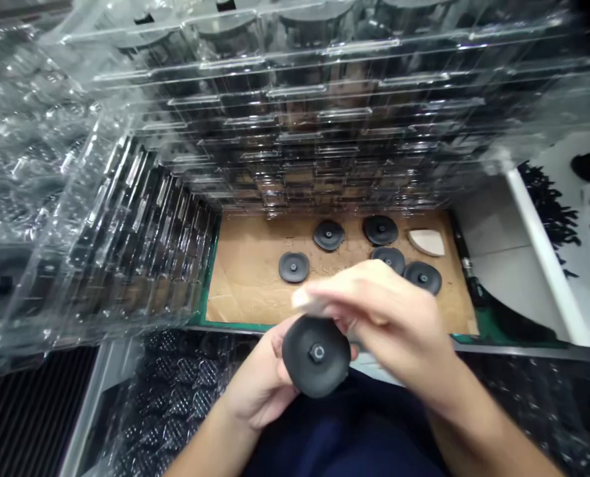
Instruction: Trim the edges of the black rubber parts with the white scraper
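My left hand [259,384] grips a round black disc [316,356] with a small metal hub in its middle, held over my lap. My right hand [379,318] hovers just above and behind the disc, smeared by motion, fingers curled around something pale at their tips that I cannot make out. Beyond my hands, several more black discs [293,266] lie loose on a brown cardboard sheet [245,265]. A pale wedge-shaped piece [428,242] lies at the sheet's right end.
Tall stacks of clear plastic trays [324,119] wall in the cardboard at the back and on the left [76,218]. A white frame bar [538,252] runs along the right, with small black parts [547,205] beyond it. Dark textured trays [175,391] lie below left.
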Demonstrator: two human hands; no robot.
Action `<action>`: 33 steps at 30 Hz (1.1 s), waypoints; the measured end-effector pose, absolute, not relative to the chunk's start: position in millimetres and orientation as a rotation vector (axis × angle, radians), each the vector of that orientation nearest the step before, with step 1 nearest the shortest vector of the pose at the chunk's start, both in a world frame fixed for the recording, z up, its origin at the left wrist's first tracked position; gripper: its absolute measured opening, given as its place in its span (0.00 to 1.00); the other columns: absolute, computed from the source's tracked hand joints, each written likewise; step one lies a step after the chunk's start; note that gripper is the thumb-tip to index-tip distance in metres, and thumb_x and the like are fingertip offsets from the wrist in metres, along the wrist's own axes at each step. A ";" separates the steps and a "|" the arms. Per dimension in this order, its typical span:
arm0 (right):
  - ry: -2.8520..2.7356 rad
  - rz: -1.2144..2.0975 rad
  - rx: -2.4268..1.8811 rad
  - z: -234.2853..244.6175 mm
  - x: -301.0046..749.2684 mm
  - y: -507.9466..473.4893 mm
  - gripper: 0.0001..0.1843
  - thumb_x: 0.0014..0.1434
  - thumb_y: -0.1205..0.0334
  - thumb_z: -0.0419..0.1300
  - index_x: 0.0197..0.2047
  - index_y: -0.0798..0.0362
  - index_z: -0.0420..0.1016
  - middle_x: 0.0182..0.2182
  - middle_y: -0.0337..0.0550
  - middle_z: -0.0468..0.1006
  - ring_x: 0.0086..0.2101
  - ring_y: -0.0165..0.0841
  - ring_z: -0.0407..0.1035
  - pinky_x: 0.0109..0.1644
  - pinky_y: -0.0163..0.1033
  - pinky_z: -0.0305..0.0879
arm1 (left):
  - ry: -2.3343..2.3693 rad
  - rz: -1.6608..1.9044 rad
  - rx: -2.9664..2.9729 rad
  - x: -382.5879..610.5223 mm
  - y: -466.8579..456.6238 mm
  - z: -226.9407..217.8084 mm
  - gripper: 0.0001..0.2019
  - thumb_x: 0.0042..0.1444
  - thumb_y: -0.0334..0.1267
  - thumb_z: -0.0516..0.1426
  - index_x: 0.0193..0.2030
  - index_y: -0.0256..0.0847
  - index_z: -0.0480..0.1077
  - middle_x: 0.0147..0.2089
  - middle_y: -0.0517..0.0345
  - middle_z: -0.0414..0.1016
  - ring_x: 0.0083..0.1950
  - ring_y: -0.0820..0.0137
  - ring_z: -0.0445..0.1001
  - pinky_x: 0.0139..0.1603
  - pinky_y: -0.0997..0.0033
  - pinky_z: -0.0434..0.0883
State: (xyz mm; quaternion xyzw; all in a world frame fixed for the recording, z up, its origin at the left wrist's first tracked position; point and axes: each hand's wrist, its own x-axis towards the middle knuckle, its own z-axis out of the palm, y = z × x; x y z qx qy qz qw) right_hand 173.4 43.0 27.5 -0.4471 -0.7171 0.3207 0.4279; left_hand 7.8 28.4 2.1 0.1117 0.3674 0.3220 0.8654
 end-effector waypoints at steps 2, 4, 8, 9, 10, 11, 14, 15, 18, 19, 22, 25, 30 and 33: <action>-1.560 0.904 -1.409 2.4 183.2 43.5 0.14 0.63 0.66 0.55 0.50 0.48 0.73 0.41 0.40 0.78 0.36 0.30 0.72 0.39 0.35 0.68 | 0.627 0.703 0.211 4.4 25.9 1.6 0.26 0.36 0.37 0.70 0.46 0.42 0.74 0.45 0.56 0.80 0.44 0.60 0.79 0.41 0.70 0.77; -1.487 0.983 -1.605 -29.0 189.1 38.0 0.15 0.61 0.62 0.56 0.52 0.47 0.72 0.40 0.42 0.77 0.34 0.31 0.72 0.35 0.35 0.70 | 0.523 0.747 0.195 0.1 22.7 -2.6 0.25 0.44 0.33 0.67 0.51 0.48 0.71 0.50 0.56 0.79 0.48 0.60 0.78 0.43 0.69 0.77; -1.608 0.967 -1.739 -82.9 185.3 12.0 0.14 0.61 0.58 0.53 0.39 0.51 0.79 0.39 0.48 0.73 0.39 0.38 0.72 0.41 0.43 0.72 | 0.534 0.803 0.168 -6.8 18.0 -14.8 0.24 0.48 0.31 0.65 0.51 0.54 0.69 0.52 0.58 0.77 0.51 0.57 0.77 0.44 0.67 0.76; -1.622 0.947 -1.756 -90.6 182.7 4.7 0.15 0.61 0.57 0.53 0.40 0.52 0.79 0.41 0.51 0.72 0.40 0.39 0.72 0.42 0.45 0.72 | 0.554 0.807 0.159 -7.9 17.9 -16.4 0.23 0.47 0.31 0.65 0.50 0.54 0.70 0.52 0.58 0.77 0.51 0.58 0.77 0.44 0.67 0.76; -1.640 0.930 -1.772 -95.8 180.3 -1.9 0.15 0.60 0.56 0.54 0.42 0.53 0.78 0.44 0.53 0.71 0.40 0.40 0.72 0.41 0.46 0.72 | 0.573 0.809 0.148 -8.8 18.3 -17.1 0.23 0.46 0.33 0.66 0.49 0.53 0.70 0.52 0.58 0.77 0.51 0.59 0.77 0.44 0.67 0.76; -1.662 0.915 -1.783 -99.1 178.3 -7.5 0.17 0.59 0.55 0.55 0.46 0.53 0.77 0.47 0.55 0.69 0.40 0.40 0.72 0.39 0.46 0.73 | 0.592 0.810 0.136 -9.5 19.1 -16.8 0.24 0.44 0.35 0.67 0.49 0.52 0.70 0.52 0.58 0.77 0.50 0.60 0.77 0.44 0.67 0.76; -1.722 0.870 -1.800 -102.2 176.7 -15.3 0.20 0.57 0.57 0.58 0.51 0.53 0.74 0.46 0.54 0.69 0.35 0.37 0.73 0.33 0.42 0.73 | 0.648 0.829 0.106 -10.3 22.9 -12.2 0.27 0.38 0.42 0.69 0.48 0.50 0.71 0.51 0.56 0.77 0.50 0.60 0.77 0.45 0.66 0.76; -1.735 0.852 -1.805 -101.6 177.5 -14.5 0.18 0.58 0.58 0.56 0.51 0.53 0.74 0.42 0.52 0.71 0.34 0.37 0.73 0.32 0.41 0.72 | 0.660 0.837 0.105 -10.2 24.0 -10.4 0.27 0.37 0.43 0.69 0.48 0.50 0.71 0.51 0.56 0.76 0.50 0.61 0.77 0.46 0.66 0.75; -1.742 0.805 -1.824 -89.4 180.8 -3.3 0.15 0.62 0.61 0.52 0.47 0.55 0.75 0.36 0.49 0.75 0.34 0.38 0.73 0.37 0.44 0.72 | 0.663 0.862 0.141 -9.1 25.6 -7.3 0.25 0.39 0.44 0.68 0.47 0.50 0.71 0.50 0.57 0.76 0.49 0.62 0.77 0.47 0.67 0.74; -1.732 0.790 -1.832 -79.5 180.5 1.9 0.15 0.62 0.61 0.52 0.48 0.55 0.74 0.37 0.49 0.76 0.36 0.39 0.73 0.39 0.45 0.72 | 0.663 0.873 0.158 -8.6 25.4 -7.3 0.25 0.41 0.44 0.68 0.48 0.50 0.71 0.50 0.56 0.76 0.48 0.63 0.77 0.47 0.67 0.74; -1.676 0.725 -1.764 -32.2 169.0 15.4 0.15 0.63 0.61 0.52 0.52 0.53 0.70 0.45 0.48 0.77 0.44 0.37 0.72 0.44 0.42 0.70 | 0.716 0.911 0.209 -7.5 23.4 -9.0 0.26 0.41 0.42 0.68 0.50 0.48 0.70 0.50 0.55 0.76 0.49 0.62 0.76 0.47 0.67 0.73; -1.744 0.590 -1.382 18.9 144.7 19.2 0.13 0.62 0.68 0.53 0.50 0.54 0.70 0.44 0.47 0.78 0.44 0.35 0.71 0.48 0.40 0.67 | 0.816 0.929 0.265 -8.5 21.3 -9.7 0.26 0.44 0.41 0.67 0.51 0.44 0.71 0.51 0.53 0.75 0.51 0.63 0.74 0.50 0.70 0.71; -1.989 0.794 -1.167 46.9 119.5 20.6 0.11 0.62 0.72 0.52 0.44 0.59 0.73 0.36 0.45 0.80 0.35 0.33 0.72 0.42 0.39 0.67 | 0.813 0.965 0.333 -12.1 20.0 -5.4 0.28 0.37 0.41 0.70 0.49 0.46 0.73 0.49 0.57 0.76 0.50 0.63 0.73 0.53 0.69 0.69; -2.014 0.656 -1.207 43.9 113.7 26.9 0.13 0.63 0.71 0.50 0.44 0.61 0.74 0.34 0.47 0.79 0.33 0.35 0.71 0.38 0.41 0.65 | 0.839 0.922 0.315 -11.2 17.4 -3.2 0.26 0.38 0.43 0.69 0.47 0.44 0.74 0.44 0.56 0.78 0.48 0.63 0.74 0.50 0.69 0.70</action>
